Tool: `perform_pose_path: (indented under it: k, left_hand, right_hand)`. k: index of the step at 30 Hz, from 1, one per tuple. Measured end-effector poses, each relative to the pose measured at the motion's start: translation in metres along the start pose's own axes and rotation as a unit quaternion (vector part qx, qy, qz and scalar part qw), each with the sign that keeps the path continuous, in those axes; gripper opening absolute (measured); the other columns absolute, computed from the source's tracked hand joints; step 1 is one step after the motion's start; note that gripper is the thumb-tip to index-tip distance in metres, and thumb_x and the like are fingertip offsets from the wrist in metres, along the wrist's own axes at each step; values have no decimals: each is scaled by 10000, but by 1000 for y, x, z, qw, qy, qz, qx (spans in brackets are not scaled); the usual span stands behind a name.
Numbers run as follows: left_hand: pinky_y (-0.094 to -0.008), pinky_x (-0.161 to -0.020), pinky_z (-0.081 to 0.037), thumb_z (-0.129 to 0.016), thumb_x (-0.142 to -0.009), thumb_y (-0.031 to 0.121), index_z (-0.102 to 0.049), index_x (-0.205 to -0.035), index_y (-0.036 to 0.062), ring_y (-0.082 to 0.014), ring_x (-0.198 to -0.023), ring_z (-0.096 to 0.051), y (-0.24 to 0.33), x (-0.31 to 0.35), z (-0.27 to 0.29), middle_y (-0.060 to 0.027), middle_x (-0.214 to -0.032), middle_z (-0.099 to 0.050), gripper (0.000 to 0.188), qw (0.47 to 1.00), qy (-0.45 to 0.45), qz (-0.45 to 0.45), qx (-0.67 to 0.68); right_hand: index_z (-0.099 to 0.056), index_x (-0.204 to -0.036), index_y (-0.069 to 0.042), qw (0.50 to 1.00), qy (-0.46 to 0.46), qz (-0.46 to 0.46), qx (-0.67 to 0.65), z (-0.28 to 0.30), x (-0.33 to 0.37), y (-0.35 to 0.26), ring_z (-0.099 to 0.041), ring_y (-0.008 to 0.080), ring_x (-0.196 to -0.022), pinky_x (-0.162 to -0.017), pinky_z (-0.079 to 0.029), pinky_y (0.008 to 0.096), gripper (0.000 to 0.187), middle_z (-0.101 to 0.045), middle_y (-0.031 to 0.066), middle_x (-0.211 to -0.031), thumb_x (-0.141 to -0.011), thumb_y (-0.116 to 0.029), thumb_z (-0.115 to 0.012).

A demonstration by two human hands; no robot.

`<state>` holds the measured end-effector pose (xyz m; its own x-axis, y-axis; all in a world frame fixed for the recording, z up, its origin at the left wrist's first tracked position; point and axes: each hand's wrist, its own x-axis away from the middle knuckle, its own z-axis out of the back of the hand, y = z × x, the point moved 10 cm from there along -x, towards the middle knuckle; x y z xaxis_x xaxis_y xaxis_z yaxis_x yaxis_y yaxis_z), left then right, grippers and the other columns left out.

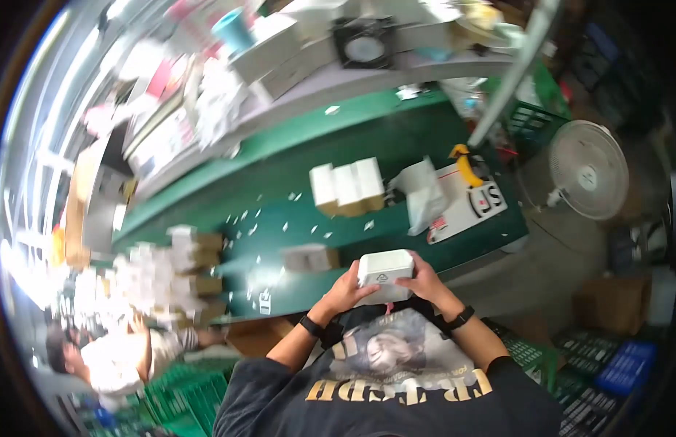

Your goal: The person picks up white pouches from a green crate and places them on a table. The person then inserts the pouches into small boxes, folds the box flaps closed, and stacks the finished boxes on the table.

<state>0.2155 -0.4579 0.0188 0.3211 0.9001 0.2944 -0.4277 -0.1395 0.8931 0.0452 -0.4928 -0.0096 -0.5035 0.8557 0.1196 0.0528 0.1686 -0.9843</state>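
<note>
Close to my chest, past the near edge of the green table point(279, 226), I hold a small white box point(386, 268) between both hands. My left hand point(345, 291) is closed round its left side, the thumb on the near face. On the opposite side my right hand point(424, 280) grips it, thumb also on the near face. Just left of the held box, a single box point(309, 258) lies on the table, blurred. Farther back stand three white boxes point(346, 186) in a row. Beside them is a crumpled white plastic bag point(423, 195).
Many stacked white boxes point(185, 266) fill the table's left end, near another person point(119, 360). A yellow tape dispenser point(465, 166) rests on a printed white sheet point(472, 207). Paper scraps dot the table. A loaded shelf point(309, 73) runs behind; a fan point(589, 171) stands right.
</note>
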Motion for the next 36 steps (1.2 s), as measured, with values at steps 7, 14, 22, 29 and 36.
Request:
perform_pose_path:
  k: [7,14,22,29,36]
  left_hand:
    - [-374,-1018,-451,-653,-969,267,-373,-1459,-8,-253,-1201,-569,-78,112,71,-164,-1297,-599,628,973,159,17,166]
    - [-344,-1033,-438,-517,-1050,277,-370,-1475,-3,-205,-1222,-538,-135,125,122,-116,-1351,-566,530,927,164,91,325]
    - [-411,-888,-505,-512,-1042,292,-482,-1379,-26,-297,-1073,-621,-150,84,129,-230,-1255,-613,464,983,103,122,89]
    - [-479,-718,-503,-484,-1030,346,-664,-991,-114,-445,-826,-673,-179,105,170,-295,-843,-686,496,964,219,147,-15]
    - [-490,-836,-513,-570,-979,335,-636,-1097,-80,-467,-968,-648,-84,107,182,-302,-1035,-675,437,975,155,34,-158]
  right_hand:
    - [-347,-1464,24,987,-133,-35,80,-144,-40,-38,-560,238,-1244,-1046,-434,352,751,-569,197,-1335,-900,-285,-736]
    - [-275,-1517,21,981,-108,-9,161,-212,-89,-1,-518,329,-1306,-1079,-401,355,709,-509,252,-1407,-987,-330,-588]
    - [-468,-1342,13,968,34,-106,225,-184,-89,13,-620,388,-1120,-942,-492,434,474,-625,263,-1208,-1025,-338,-493]
    - [-370,-1381,125,911,8,-66,407,-225,-123,58,-664,479,-854,-743,-524,557,571,-659,334,-913,-1005,-298,-444]
    - [-557,-1211,140,886,-5,-134,445,-200,-142,45,-675,467,-842,-744,-542,522,444,-675,316,-928,-969,-221,-468]
